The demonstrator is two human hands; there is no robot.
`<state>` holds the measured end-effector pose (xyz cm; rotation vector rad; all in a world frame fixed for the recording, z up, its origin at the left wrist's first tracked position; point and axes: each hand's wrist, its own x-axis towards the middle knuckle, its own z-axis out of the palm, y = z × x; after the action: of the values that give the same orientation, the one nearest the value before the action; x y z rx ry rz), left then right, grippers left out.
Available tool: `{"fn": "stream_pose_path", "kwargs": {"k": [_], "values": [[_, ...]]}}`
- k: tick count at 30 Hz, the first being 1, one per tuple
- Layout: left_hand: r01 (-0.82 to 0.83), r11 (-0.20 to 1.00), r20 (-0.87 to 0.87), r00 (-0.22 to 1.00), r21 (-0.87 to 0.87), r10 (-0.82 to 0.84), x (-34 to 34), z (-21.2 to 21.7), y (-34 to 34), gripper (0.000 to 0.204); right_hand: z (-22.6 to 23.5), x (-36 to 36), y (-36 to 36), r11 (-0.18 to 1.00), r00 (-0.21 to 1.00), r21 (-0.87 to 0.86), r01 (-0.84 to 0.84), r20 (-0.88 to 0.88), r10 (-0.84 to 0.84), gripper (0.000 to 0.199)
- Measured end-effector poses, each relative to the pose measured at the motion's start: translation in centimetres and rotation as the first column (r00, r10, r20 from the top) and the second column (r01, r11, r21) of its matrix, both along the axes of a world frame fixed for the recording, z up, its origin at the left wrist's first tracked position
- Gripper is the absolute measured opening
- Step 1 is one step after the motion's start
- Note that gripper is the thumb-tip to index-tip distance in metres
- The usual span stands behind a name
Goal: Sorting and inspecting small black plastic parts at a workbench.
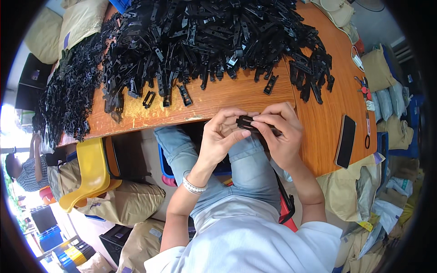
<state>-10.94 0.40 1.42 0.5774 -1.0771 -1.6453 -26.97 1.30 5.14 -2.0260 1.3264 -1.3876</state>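
Over my lap, just off the table's near edge, my left hand and my right hand meet at a small, long black plastic part. The fingers of both are closed on it, and the right fingers cover much of its right end. Beyond them a large heap of similar black plastic parts covers the far side of the wooden table. A few loose pieces lie nearer to me, among them a slotted part and another part beyond my right hand.
On the table's right side lie a phone and a red-handled tool. A second heap of smaller black parts spreads at the left. A yellow chair, brown sacks and another person are to the left.
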Motion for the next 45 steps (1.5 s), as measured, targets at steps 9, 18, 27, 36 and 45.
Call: {"fn": "stream_pose_path", "kwargs": {"k": [9, 18, 27, 36, 45], "values": [[0.143, 0.948, -0.246, 0.967, 0.284, -0.072, 0.3, -0.8, 0.1, 0.029, -1.1, -0.8, 1.1, 0.986, 0.988, -0.113, -0.121, -0.112, 0.108, 0.017], [-0.102, 0.699, 0.485, 0.649, -0.707, 0.586, -3.6, -1.6, -5.8, 0.013, -3.4, -2.0, 3.2, 0.947, 0.812, 0.222, 0.232, 0.492, -0.314, 0.015], [-0.084, 0.793, 0.639, 0.544, -0.603, 0.544, -6.5, -3.1, -6.6, 0.009, -3.5, -3.7, 2.8, 0.901, 0.759, 0.236, 0.364, 0.486, -0.433, 0.014], [0.167, 0.92, 0.326, 0.9, 0.356, -0.289, -3.6, 1.6, -4.7, 0.031, -3.6, -4.3, 2.5, 0.874, 0.8, 0.461, 0.152, 0.462, -0.383, 0.013], [0.058, 0.929, 0.389, 0.897, 0.364, -0.209, -4.0, 1.3, -3.6, 0.043, -3.4, -2.6, 2.7, 0.845, 0.746, 0.474, 0.247, 0.464, -0.478, 0.013]]}}
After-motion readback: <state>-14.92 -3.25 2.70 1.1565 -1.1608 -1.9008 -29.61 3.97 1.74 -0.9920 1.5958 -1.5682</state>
